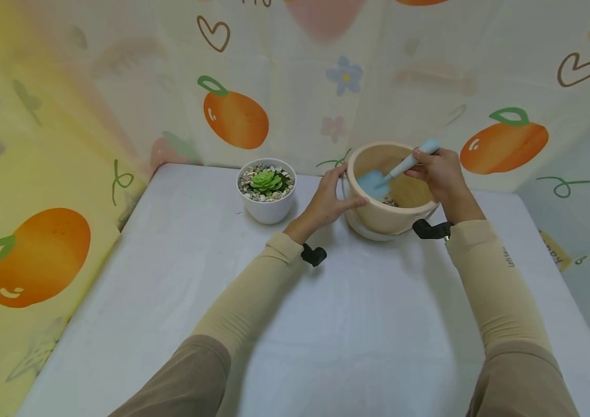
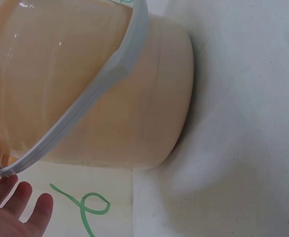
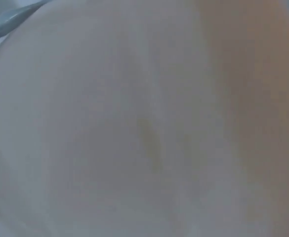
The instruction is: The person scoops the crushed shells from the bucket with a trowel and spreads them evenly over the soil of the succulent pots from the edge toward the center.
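A beige bucket (image 1: 394,219) with a grey-white carrying handle (image 2: 92,89) stands on the table near its back edge. My left hand (image 1: 328,200) holds the bucket's left side, thumb along the rim; in the left wrist view its fingers (image 2: 17,200) lie by the handle's end. With my right hand (image 1: 443,174) I grip the light blue handle of a small trowel (image 1: 401,167). Its blade (image 1: 374,184) is inside the bucket, over a few small pebbles (image 1: 390,201) at the bottom. The bucket's wall fills the blurred right wrist view, where the hand and trowel are hidden.
Left of the bucket, a white pot (image 1: 268,209) holds a green succulent (image 1: 266,180) among small pebbles. A white cloth covers the table (image 1: 337,336). Fabric printed with oranges (image 1: 237,119) hangs right behind the table and along its left side.
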Motion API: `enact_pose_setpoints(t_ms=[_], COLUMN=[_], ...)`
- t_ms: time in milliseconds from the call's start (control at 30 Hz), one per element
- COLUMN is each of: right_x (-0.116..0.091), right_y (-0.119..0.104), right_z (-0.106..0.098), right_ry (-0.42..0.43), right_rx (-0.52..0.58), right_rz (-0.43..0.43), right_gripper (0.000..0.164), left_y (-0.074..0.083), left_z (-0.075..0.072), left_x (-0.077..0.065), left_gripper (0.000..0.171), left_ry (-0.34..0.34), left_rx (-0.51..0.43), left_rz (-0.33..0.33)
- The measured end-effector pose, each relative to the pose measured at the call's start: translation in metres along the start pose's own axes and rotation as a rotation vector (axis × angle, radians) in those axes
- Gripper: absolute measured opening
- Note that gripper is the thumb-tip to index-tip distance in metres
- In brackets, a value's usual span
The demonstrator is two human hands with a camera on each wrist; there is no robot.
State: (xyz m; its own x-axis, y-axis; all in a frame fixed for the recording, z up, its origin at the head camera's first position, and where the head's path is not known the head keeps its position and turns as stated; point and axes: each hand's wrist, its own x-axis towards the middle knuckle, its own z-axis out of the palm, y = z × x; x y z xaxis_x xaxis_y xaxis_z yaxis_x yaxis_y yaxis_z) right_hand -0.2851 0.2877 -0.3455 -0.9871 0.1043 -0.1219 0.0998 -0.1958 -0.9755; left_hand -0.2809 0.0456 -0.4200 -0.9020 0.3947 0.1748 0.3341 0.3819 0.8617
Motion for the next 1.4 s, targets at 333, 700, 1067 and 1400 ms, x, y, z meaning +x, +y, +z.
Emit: enact_pose_setpoints(t_ms=[333, 700, 1067, 1400], right_x=[-0.005, 0.001, 0.005, 0.001], right_y=[0.009, 0.016, 0.016, 0.009], right_z=[0.015, 0.03, 0.028, 0.012], right_ry=[0.028, -0.118, -0.045, 0.01], right_rx=[-0.603, -0.776, -0.57, -0.197], right_rz=[-0.24, -0.202, -0.059, 0.024], right_gripper=[0.02, 0.03, 0.014, 0.008], left_y=[0.0, 0.0, -0.001, -0.002], left_z=[0.001, 0.0, -0.001, 0.002], left_x=[0.0, 0.002, 0.002, 0.0], left_gripper=[0.097, 0.096, 0.096, 0.095], left_ry=[0.001, 0.008, -0.006, 0.0], left_rx=[0.002, -0.01, 0.003, -0.024], left_rz=[0.0, -0.008, 0.001, 0.03])
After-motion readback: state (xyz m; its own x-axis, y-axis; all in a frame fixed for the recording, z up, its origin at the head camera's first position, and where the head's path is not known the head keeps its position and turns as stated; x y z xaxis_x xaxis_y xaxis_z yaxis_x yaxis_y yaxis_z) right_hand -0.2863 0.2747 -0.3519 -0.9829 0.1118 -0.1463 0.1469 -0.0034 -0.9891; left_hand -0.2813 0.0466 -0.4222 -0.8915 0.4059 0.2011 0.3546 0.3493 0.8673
